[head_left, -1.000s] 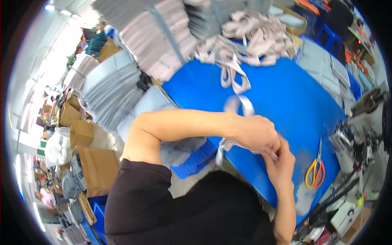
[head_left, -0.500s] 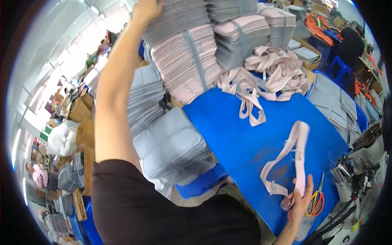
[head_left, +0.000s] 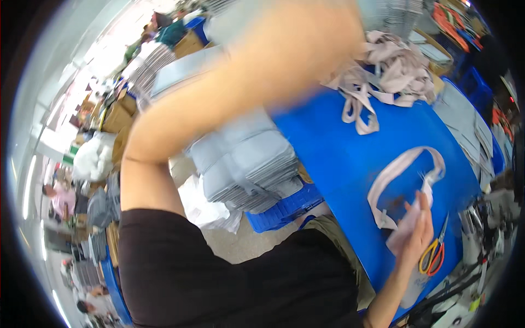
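Observation:
My right hand (head_left: 416, 227) grips a pale pink fabric strap (head_left: 387, 177) above the blue tabletop (head_left: 333, 158). The strap arches in a loop beyond my fingers, and a wider pale piece of it shows beside my palm. Scissors (head_left: 433, 257) with yellow and orange handles lie just right of that hand. My left arm is raised and bent across the upper middle, smeared by motion. Its far end, my left hand (head_left: 333, 35), is too blurred at the top edge to make out fingers or anything held.
Tangled pink straps (head_left: 402, 68) lie at the table's far end. Left of the table, a tied stack of grey fabric pieces (head_left: 246, 158) sits above a blue crate (head_left: 287, 208). Machine parts (head_left: 481, 229) border the right side. Other people (head_left: 63, 199) are far left.
My left arm has swung right from the tall fabric stacks, now across the view. My right hand has turned and lifted slightly, and the strap loop has shifted with it. The view has shifted too.

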